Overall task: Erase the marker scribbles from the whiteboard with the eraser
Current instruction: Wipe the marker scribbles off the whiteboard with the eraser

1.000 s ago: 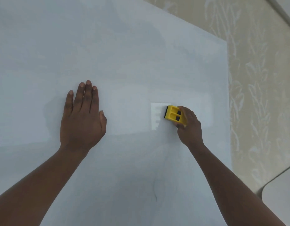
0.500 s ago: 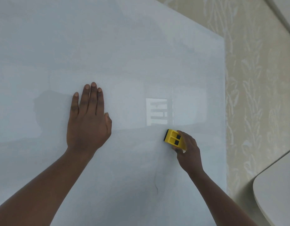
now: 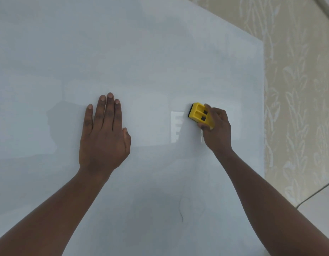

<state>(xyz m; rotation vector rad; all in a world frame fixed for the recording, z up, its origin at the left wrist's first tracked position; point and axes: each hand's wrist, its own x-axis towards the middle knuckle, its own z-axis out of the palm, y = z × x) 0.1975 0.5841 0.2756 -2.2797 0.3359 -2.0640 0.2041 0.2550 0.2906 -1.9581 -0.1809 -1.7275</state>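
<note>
A large whiteboard [image 3: 141,52] fills most of the view. My right hand [image 3: 216,129] holds a yellow eraser [image 3: 199,115] with a dark felt edge, pressed against the board right of centre. My left hand [image 3: 103,133] lies flat on the board with the fingers stretched out, left of the eraser. A thin dark marker line [image 3: 181,215] and a faint curved trace show lower on the board, below the eraser. A bright window reflection [image 3: 176,126] sits just left of the eraser.
The board's right edge [image 3: 262,108] meets a beige wall with a pale leaf pattern [image 3: 298,89]. A rounded white table corner [image 3: 319,202] shows at the lower right.
My right hand has carried the eraser up the board from its lower spot half a second ago, back to about where it was a second ago. My left hand stays flat on the board.
</note>
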